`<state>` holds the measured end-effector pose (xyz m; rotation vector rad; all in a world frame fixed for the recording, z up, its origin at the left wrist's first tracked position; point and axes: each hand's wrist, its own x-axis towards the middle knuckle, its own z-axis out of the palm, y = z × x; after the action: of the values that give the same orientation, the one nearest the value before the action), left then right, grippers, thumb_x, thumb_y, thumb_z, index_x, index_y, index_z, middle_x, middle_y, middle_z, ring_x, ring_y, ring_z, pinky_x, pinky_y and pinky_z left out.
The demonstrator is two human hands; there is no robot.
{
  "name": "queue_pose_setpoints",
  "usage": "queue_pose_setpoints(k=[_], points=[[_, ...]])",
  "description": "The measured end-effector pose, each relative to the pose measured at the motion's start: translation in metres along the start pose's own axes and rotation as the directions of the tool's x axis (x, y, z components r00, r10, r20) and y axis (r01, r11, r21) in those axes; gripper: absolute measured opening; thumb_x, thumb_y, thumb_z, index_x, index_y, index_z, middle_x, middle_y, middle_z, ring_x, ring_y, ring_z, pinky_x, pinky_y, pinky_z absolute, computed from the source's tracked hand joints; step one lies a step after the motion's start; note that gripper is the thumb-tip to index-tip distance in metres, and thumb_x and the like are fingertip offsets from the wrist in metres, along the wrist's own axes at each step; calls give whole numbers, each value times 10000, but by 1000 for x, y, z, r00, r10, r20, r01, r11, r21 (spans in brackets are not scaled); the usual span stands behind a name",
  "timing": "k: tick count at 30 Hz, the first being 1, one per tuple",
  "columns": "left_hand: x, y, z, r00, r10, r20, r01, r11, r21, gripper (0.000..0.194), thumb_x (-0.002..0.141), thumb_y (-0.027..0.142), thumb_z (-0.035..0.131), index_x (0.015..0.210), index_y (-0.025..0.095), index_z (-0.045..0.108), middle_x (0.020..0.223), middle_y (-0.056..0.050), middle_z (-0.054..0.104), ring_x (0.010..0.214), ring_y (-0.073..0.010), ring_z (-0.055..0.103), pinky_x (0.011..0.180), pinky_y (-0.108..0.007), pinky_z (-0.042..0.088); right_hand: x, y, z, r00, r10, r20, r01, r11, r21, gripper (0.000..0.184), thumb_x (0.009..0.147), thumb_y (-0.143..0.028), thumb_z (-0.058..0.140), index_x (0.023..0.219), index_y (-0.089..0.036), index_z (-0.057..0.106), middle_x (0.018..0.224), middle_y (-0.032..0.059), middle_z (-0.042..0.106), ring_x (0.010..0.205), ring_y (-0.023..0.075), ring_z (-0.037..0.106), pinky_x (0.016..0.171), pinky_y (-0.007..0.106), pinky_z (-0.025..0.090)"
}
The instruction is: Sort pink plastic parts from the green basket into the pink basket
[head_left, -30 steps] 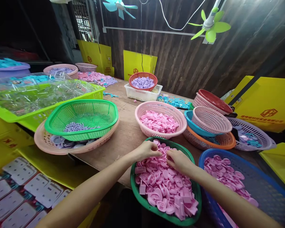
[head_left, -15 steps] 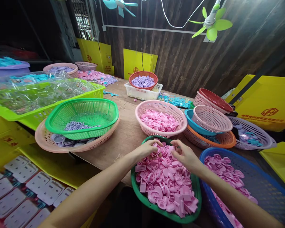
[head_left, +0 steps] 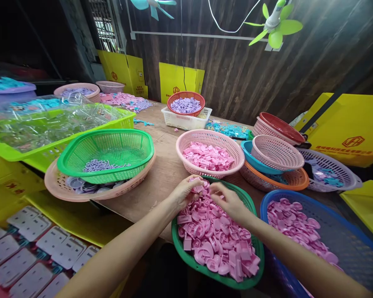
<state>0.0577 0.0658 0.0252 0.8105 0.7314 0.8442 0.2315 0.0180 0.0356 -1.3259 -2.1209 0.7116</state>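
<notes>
My left hand [head_left: 186, 193] is closed on a small pink plastic part [head_left: 197, 187] above the far end of a dark green basket [head_left: 257, 248]. My right hand [head_left: 230, 202] is close beside it, its fingers curled and pressed together. Whatever may be in those fingers is hidden. Beneath both hands, pink plastic pieces [head_left: 216, 244], some round and some boxy, fill the green basket. Just beyond the hands stands a pink basket [head_left: 180, 156] holding small pink blocks [head_left: 207, 156].
On the right is a blue basket [head_left: 357, 244] with round pink parts. Stacked baskets [head_left: 278, 153] stand behind it. To the left, a bright green basket [head_left: 136, 140] sits inside a peach one [head_left: 54, 182]. A white tray [head_left: 180, 120] carries a red basket of purple pieces farther back.
My right hand has moved left, closer to my left hand. My left hand has shifted slightly left and up, still holding a pink part. The view has shifted slightly.
</notes>
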Motion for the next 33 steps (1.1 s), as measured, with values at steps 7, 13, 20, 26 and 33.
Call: queue_pose_setpoints(k=[7, 13, 20, 26, 33], points=[[-7, -1, -16, 1000, 25, 12, -26, 996, 90, 237, 668, 326, 615, 788, 162, 493, 595, 31, 560, 362, -39, 424, 308, -136, 222, -11, 19, -3, 955, -31, 297, 118, 953, -281, 148, 779, -133, 495, 755, -189, 630, 811, 33, 602, 774, 164, 547, 720, 270, 385], [-17, 6, -14, 999, -10, 33, 5, 989, 147, 288, 665, 260, 576, 934, 156, 557, 569, 13, 560, 534, -125, 582, 468, -203, 437, -13, 11, -22, 903, -20, 430, 177, 927, -329, 283, 752, -82, 484, 937, -242, 627, 919, 33, 594, 859, 176, 534, 746, 274, 360], [-29, 14, -15, 997, 72, -29, -50, 881, 471, 200, 627, 228, 578, 794, 124, 609, 666, -19, 595, 518, -103, 539, 501, -216, 414, -8, 9, -13, 918, 43, 395, 172, 854, -491, 227, 661, -60, 520, 826, -202, 583, 862, 42, 563, 803, 195, 504, 760, 343, 300], [-30, 7, -6, 943, 265, 202, -215, 19, 976, 213, 646, 217, 557, 819, 216, 680, 799, -40, 639, 716, -188, 576, 640, -277, 420, -6, 13, -6, 951, 41, 305, 115, 872, -475, 216, 672, -10, 427, 769, -182, 515, 863, 35, 499, 722, 143, 465, 645, 253, 341], [-14, -12, 21, 935, -15, 356, -331, -405, 852, 159, 694, 106, 515, 756, 112, 662, 806, -162, 643, 732, -229, 606, 641, -316, 451, -7, 14, -13, 946, 28, 324, 66, 959, -277, 427, 667, -48, 511, 1059, -214, 537, 1056, 51, 560, 996, 199, 498, 857, 302, 367]])
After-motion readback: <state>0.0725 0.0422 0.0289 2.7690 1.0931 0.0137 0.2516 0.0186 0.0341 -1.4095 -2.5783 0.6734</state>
